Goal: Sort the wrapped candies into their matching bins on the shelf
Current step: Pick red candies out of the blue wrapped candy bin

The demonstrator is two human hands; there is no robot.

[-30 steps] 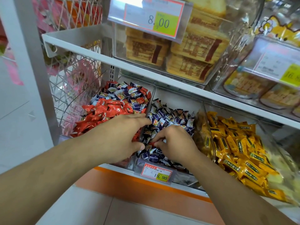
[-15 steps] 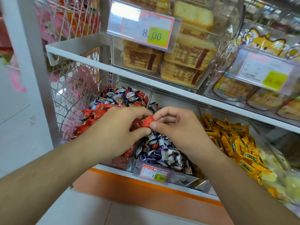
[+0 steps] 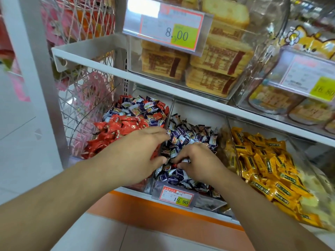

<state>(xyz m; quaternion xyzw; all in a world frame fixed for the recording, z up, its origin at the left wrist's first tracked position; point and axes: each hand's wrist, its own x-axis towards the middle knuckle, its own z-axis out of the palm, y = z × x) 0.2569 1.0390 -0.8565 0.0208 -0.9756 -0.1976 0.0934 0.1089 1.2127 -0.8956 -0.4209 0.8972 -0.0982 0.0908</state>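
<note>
Three clear bins sit on the lower shelf. The left bin point(image 3: 139, 185) holds red candies point(image 3: 116, 131), with blue-and-white ones point(image 3: 137, 107) mixed in at its back. The middle bin point(image 3: 208, 201) holds blue-and-white candies point(image 3: 192, 136), and the right bin point(image 3: 231, 142) holds yellow candies point(image 3: 262, 163). My right hand point(image 3: 199, 162) is down in the middle bin, its curled fingertips pinching a small red candy point(image 3: 173, 165). My left hand point(image 3: 134, 154) hovers palm down over the divider between the left and middle bins. Its fingers are stretched forward and whatever is under the palm is hidden.
A price tag reading 19.90 point(image 3: 176, 196) hangs on the middle bin's front. The white shelf above point(image 3: 181, 93) carries clear boxes of packed cakes point(image 3: 213, 69) with price tags. A wire rack point(image 3: 85, 87) with pink items stands left, beside a white post point(image 3: 36, 87).
Half a second ago both hands met above the bins with a red candy between their fingertips. Now my right hand is back down in the middle bin and my left hand has lowered over the divider.
</note>
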